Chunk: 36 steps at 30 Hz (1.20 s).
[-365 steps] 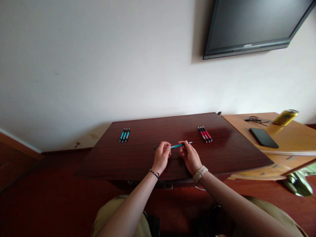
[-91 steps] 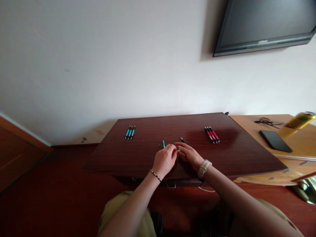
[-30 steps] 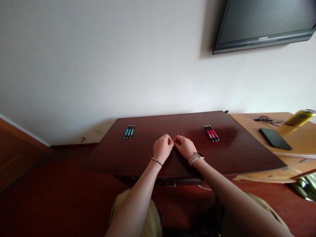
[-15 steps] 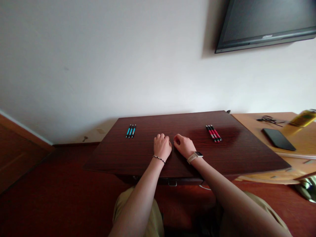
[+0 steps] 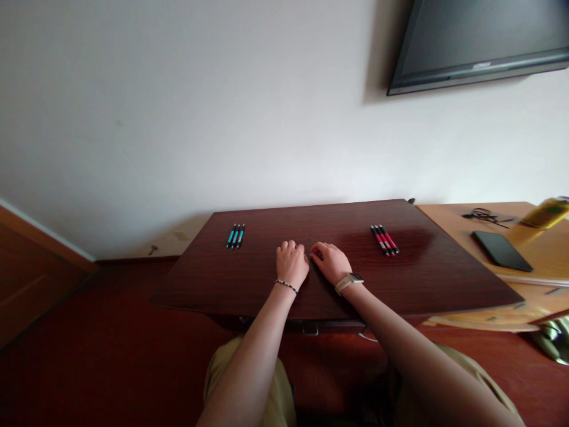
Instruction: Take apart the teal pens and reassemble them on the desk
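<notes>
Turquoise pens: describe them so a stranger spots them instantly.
On the dark wooden table, look left of the left hand. The turquoise pens lie side by side there; their color sets them apart from the pink pens opposite.

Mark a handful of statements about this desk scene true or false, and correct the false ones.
1. Three slim blue-and-black pens lie on the dark brown wooden desk. True.
2. The slim red-and-black pens lie left of the blue ones. False: the slim red-and-black pens lie to their right.
3. The pale-strapped watch is on the left wrist. False: the pale-strapped watch is on the right wrist.
4. A flat black rectangular device lies on the light wooden cabinet. True.
5. The left hand holds the blue pens. False: the left hand is apart from them.
</notes>
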Tool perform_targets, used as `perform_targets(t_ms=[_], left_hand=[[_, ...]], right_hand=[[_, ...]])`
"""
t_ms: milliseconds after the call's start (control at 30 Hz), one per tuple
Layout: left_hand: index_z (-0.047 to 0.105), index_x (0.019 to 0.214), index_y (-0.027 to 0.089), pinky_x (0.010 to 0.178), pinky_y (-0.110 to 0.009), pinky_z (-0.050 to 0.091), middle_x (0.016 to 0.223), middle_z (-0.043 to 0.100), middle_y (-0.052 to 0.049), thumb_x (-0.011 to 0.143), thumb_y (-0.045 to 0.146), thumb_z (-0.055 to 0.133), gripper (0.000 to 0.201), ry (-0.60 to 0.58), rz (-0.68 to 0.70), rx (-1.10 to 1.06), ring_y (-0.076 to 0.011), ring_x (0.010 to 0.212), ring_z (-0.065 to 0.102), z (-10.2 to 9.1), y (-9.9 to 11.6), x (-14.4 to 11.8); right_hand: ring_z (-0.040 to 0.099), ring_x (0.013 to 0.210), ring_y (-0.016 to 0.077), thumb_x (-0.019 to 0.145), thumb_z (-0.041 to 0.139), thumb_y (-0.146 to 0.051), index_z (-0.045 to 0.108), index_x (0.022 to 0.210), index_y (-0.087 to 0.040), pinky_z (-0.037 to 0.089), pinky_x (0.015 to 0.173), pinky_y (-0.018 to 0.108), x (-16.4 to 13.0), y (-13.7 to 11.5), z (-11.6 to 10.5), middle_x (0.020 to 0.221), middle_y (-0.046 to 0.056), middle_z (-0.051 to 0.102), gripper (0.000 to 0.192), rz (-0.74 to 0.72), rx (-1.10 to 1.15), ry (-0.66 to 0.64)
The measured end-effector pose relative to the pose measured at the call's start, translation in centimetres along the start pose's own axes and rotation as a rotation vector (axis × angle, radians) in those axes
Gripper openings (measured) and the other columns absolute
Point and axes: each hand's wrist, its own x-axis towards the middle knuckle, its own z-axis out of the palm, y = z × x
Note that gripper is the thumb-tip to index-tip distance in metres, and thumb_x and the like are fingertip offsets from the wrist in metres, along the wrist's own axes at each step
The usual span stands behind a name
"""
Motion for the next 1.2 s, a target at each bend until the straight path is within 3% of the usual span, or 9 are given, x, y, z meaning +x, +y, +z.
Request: perform_targets(t_ms=[433, 1200], left_hand=[[0.07, 0.098, 0.02, 0.098, -0.042, 0.041, 0.114, 0.064, -0.013, 0.099, 0.026, 0.057, 0.013, -0.005, -0.011, -0.02, -0.0292, 0.116, 0.051, -0.04, -0.05, 0.04], [0.071, 0.098, 0.02, 0.098, -0.043, 0.04, 0.113, 0.064, -0.013, 0.099, 0.024, 0.055, 0.016, -0.004, -0.025, -0.005, -0.0293, 0.115, 0.051, 0.01, -0.11, -0.07]], right_hand=[[0.062, 0.103, 0.0257, 0.098, 0.066, -0.03, 0.074, 0.101, -0.025, 0.041, 0.085, 0.035, -0.19, -0.65, -0.86, 0.105, 0.007, 0.073, 0.01, 0.08, -0.117, -0.047], [0.063, 0.102, 0.0253, 0.099, 0.068, -0.034, 0.076, 0.102, -0.026, 0.041, 0.084, 0.035, 0.02, -0.44, 0.03, 0.104, 0.006, 0.075, 0.012, 0.075, -0.098, -0.067]])
